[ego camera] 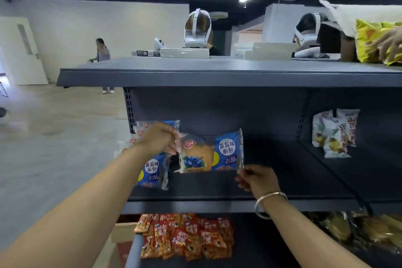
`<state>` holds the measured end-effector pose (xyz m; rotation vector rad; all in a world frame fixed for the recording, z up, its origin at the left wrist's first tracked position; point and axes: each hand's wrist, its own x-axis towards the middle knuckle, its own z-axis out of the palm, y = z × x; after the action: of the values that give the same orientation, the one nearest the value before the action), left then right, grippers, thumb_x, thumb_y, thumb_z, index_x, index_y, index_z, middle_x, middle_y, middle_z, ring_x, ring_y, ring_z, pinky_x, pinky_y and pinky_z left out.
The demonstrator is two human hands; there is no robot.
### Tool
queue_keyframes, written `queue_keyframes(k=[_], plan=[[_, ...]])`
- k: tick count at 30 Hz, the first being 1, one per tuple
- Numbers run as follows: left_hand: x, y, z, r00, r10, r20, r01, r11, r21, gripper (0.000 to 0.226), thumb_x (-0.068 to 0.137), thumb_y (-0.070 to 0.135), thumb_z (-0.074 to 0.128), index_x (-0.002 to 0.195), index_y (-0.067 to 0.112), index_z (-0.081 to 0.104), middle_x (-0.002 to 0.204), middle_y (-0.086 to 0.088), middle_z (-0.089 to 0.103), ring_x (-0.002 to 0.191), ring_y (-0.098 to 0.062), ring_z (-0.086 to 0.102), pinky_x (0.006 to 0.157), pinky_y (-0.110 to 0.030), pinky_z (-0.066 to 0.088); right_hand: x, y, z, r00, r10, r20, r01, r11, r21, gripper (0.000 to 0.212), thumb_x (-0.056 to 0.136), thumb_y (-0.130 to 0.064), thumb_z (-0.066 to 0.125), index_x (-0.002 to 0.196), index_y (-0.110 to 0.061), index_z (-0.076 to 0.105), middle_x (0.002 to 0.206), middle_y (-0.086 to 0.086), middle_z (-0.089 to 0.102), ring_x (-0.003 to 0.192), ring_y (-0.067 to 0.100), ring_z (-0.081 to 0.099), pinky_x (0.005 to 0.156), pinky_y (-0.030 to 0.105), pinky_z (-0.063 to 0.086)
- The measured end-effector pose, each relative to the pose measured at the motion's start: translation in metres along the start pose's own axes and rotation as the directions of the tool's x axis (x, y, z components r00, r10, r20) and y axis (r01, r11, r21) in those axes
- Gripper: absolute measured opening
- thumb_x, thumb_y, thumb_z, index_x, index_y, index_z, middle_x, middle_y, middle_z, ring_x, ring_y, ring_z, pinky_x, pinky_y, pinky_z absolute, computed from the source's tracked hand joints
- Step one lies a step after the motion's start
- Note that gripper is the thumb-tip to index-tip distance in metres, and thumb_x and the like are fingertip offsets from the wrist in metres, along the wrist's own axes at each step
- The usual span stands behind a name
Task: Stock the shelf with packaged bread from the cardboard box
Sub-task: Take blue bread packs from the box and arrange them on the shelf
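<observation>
A blue and clear packet of blueberry bread (210, 152) stands upright on the middle shelf (217, 193) of a dark grey rack. My left hand (159, 138) pinches its upper left corner. My right hand (257, 177) pinches its lower right corner. To the left, partly behind my left hand and arm, stand more of the same bread packets (152, 173), one behind another. Part of a cardboard box (121, 234) shows at the lower left, beside the rack.
Red snack packets (187, 236) lie on the shelf below, brownish packets (359, 228) to their right. White packets (335, 131) stand in the right bay. On the top shelf another person's hand (389, 45) touches yellow bags (369, 41). Two headset wearers stand behind the rack.
</observation>
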<state>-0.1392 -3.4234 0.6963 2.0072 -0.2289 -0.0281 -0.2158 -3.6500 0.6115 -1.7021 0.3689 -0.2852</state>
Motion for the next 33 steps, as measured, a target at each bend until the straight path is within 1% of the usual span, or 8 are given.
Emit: queue_keyframes(k=[5, 8, 13, 16, 19, 22, 26, 33], plan=[[0.061, -0.007, -0.01, 1.0, 0.015, -0.016, -0.014, 0.995, 0.094, 0.037, 0.087, -0.015, 0.04, 0.065, 0.007, 0.061, 0.045, -0.003, 0.06, 0.036, -0.007, 0.058, 0.042, -0.016, 0.05, 0.054, -0.005, 0.025, 0.999, 0.013, -0.05, -0.013, 1.0, -0.016, 0.013, 0.088, 0.003, 0.054, 0.084, 0.003, 0.066, 0.058, 0.007, 0.059, 0.029, -0.003, 0.05, 0.035, 0.008, 0.041], [0.095, -0.009, -0.012, 0.994, 0.106, -0.012, -0.094, 0.923, 0.374, 0.022, 0.088, 0.0, 0.053, 0.079, 0.006, 0.072, 0.071, -0.002, 0.07, 0.061, -0.001, 0.06, 0.058, -0.013, 0.044, 0.084, -0.002, 0.034, 0.995, 0.009, -0.101, -0.015, 0.998, -0.06, 0.011, 0.087, 0.003, 0.057, 0.085, 0.006, 0.067, 0.054, 0.004, 0.059, 0.028, -0.002, 0.05, 0.035, 0.009, 0.041], [0.139, -0.015, -0.009, 0.992, 0.118, 0.052, -0.124, 0.752, 0.647, 0.024, 0.093, 0.016, 0.051, 0.102, 0.012, 0.073, 0.115, -0.005, 0.069, 0.109, -0.019, 0.061, 0.095, -0.025, 0.044, 0.127, 0.002, 0.043, 0.993, 0.006, -0.115, -0.023, 0.988, -0.155, 0.008, 0.084, 0.0, 0.062, 0.079, 0.004, 0.068, 0.056, 0.006, 0.057, 0.027, -0.001, 0.048, 0.033, 0.01, 0.038], [0.164, -0.024, -0.007, 0.997, 0.072, 0.018, -0.064, 0.706, 0.705, 0.023, 0.091, 0.022, 0.053, 0.086, 0.02, 0.075, 0.111, -0.002, 0.07, 0.103, -0.022, 0.063, 0.094, -0.037, 0.05, 0.15, 0.009, 0.049, 0.991, 0.015, -0.131, -0.041, 0.98, -0.195, 0.018, 0.083, -0.005, 0.065, 0.066, -0.011, 0.067, 0.056, 0.002, 0.058, 0.043, 0.008, 0.051, 0.044, 0.016, 0.041], [0.18, -0.026, -0.002, 0.998, 0.057, 0.006, -0.042, 0.653, 0.756, 0.028, 0.09, 0.024, 0.054, 0.065, 0.025, 0.068, 0.107, -0.003, 0.07, 0.101, -0.024, 0.063, 0.088, -0.037, 0.051, 0.168, 0.015, 0.056, 0.993, 0.023, -0.112, -0.054, 0.958, -0.282, 0.009, 0.084, -0.013, 0.065, 0.083, -0.006, 0.072, 0.064, 0.0, 0.06, 0.059, 0.012, 0.052, 0.061, 0.022, 0.04], [0.194, -0.029, 0.004, 0.997, 0.075, 0.015, -0.055, 0.569, 0.821, 0.025, 0.091, 0.019, 0.048, 0.099, 0.024, 0.072, 0.118, -0.002, 0.066, 0.11, -0.023, 0.06, 0.091, -0.033, 0.048, 0.179, 0.019, 0.066, 0.995, 0.034, -0.089, -0.065, 0.926, -0.373, 0.016, 0.086, -0.015, 0.062, 0.092, -0.005, 0.072, 0.079, 0.009, 0.064, 0.074, 0.019, 0.056, 0.067, 0.022, 0.039], [0.211, -0.034, 0.016, 0.994, 0.104, -0.039, -0.015, 0.477, 0.879, 0.03, 0.088, 0.014, 0.046, 0.109, 0.015, 0.067, 0.119, -0.008, 0.064, 0.114, -0.027, 0.057, 0.092, -0.034, 0.045, 0.197, 0.029, 0.083, 0.993, 0.08, -0.084, -0.107, 0.911, -0.398, 0.024, 0.086, -0.016, 0.062, 0.061, -0.018, 0.063, 0.079, 0.008, 0.062, 0.079, 0.021, 0.059, 0.073, 0.027, 0.046], [0.233, -0.053, 0.032, 0.998, 0.06, -0.034, 0.011, 0.353, 0.936, 0.031, 0.09, 0.012, 0.046, 0.118, 0.009, 0.058, 0.128, -0.012, 0.057, 0.125, -0.029, 0.044, 0.099, -0.037, 0.037, 0.219, 0.034, 0.09, 0.992, 0.079, -0.094, -0.116, 0.85, -0.514, 0.022, 0.086, -0.026, 0.061, 0.094, -0.01, 0.073, 0.1, 0.01, 0.071, 0.093, 0.024, 0.066, 0.075, 0.026, 0.048]])
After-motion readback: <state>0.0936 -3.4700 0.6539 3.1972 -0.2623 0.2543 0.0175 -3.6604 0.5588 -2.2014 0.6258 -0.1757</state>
